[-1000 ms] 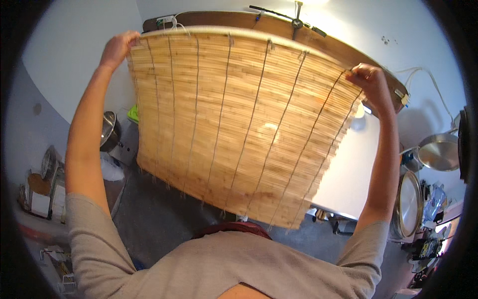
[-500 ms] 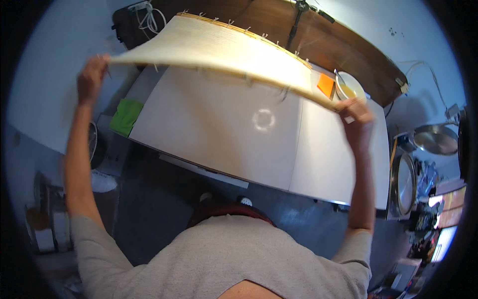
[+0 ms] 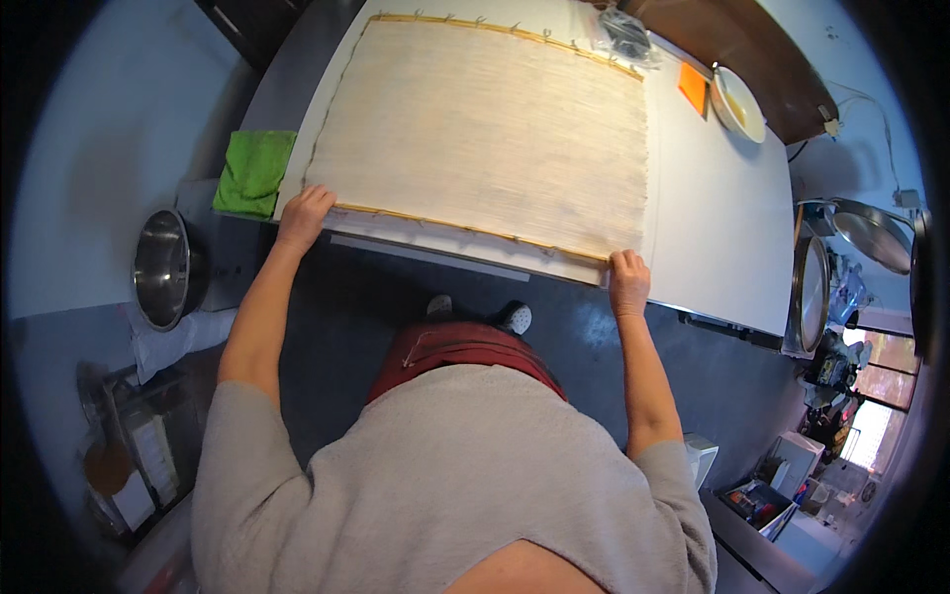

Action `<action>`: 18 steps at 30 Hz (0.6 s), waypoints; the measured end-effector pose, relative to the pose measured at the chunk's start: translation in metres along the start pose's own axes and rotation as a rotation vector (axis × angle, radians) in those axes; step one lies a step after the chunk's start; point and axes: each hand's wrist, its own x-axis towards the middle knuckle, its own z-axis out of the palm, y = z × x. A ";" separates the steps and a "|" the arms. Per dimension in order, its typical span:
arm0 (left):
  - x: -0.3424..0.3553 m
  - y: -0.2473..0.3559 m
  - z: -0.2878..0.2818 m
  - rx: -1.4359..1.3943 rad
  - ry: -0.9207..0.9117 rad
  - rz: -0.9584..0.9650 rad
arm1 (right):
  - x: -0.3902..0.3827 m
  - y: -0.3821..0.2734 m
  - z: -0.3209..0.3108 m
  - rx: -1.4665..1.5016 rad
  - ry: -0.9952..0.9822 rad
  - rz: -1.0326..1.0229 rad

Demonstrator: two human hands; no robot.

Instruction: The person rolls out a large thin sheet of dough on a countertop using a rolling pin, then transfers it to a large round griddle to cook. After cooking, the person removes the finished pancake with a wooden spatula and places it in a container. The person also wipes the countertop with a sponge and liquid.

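A cream, finely ribbed mat [image 3: 475,134] lies flat on the white table [image 3: 717,223]. Thin wooden rods run along its far and near edges, with small ties spaced along the far one. My left hand [image 3: 308,211] grips the near-left corner at the rod's end. At the near-right corner, my right hand [image 3: 629,277] closes around the other end of that same rod. The near rod rests along the table's front edge, stretched between both hands. My fingertips are partly hidden at both corners.
Left of the mat lies a folded green cloth [image 3: 254,170]. Toward the far right are an orange card [image 3: 693,87] and a white bowl [image 3: 749,117] with yellow liquid. A clear plastic bag [image 3: 627,38] sits behind the mat. A steel bowl [image 3: 161,269] stands at left; pans [image 3: 871,235] hang right.
Both hands have come down and nearer to me, bringing the mat's raised near edge down to the table front. The mat now lies flat instead of sloping up. The view has shifted too.
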 end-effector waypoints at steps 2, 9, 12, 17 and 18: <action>-0.009 -0.001 -0.005 0.001 0.006 -0.008 | -0.004 -0.006 -0.005 -0.004 0.027 -0.007; -0.039 -0.001 -0.006 -0.073 0.019 -0.059 | -0.016 -0.020 -0.018 0.072 -0.056 -0.017; -0.053 -0.003 -0.004 -0.096 -0.033 -0.083 | -0.024 -0.024 -0.020 0.133 -0.060 0.014; -0.073 -0.004 0.007 -0.140 -0.108 -0.104 | -0.046 -0.023 -0.019 0.194 -0.100 0.073; -0.075 -0.003 0.008 -0.140 -0.135 -0.122 | -0.049 -0.025 -0.020 0.176 -0.106 0.075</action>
